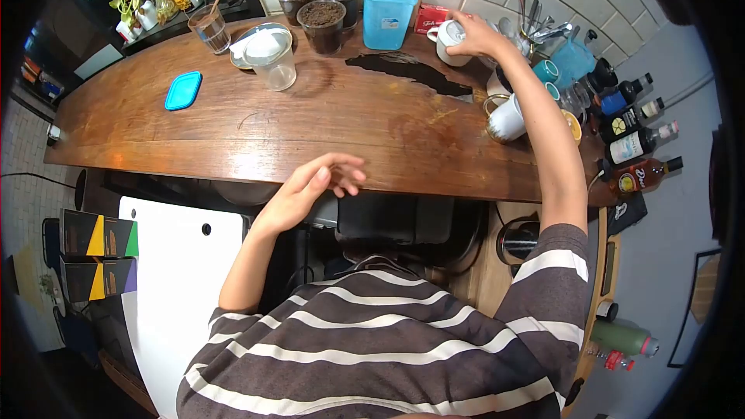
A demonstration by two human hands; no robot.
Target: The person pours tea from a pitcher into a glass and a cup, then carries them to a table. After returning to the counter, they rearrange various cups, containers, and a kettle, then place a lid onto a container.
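At the back right of the wooden counter, my right hand (pixel 475 37) is closed on a white mug (pixel 450 45), whose handle points left. A red box (pixel 429 19) stands just behind that mug. My left hand (pixel 322 182) hovers by the counter's front edge, fingers apart and holding nothing. To the left of the mug is a tall blue plastic container (pixel 388 15). A dark torn-looking patch (pixel 407 70) marks the wood in front of it. Below my right forearm lies a white cup (pixel 506 118) on its side.
Three cups of dark soil (pixel 322 25), a clear plastic cup (pixel 275 66), a glass (pixel 209 29) and a blue lid (pixel 184 91) are on the wooden counter (pixel 310 132). Several bottles (pixel 632 146) line its right end. Spoons (pixel 535 19) stand at the back.
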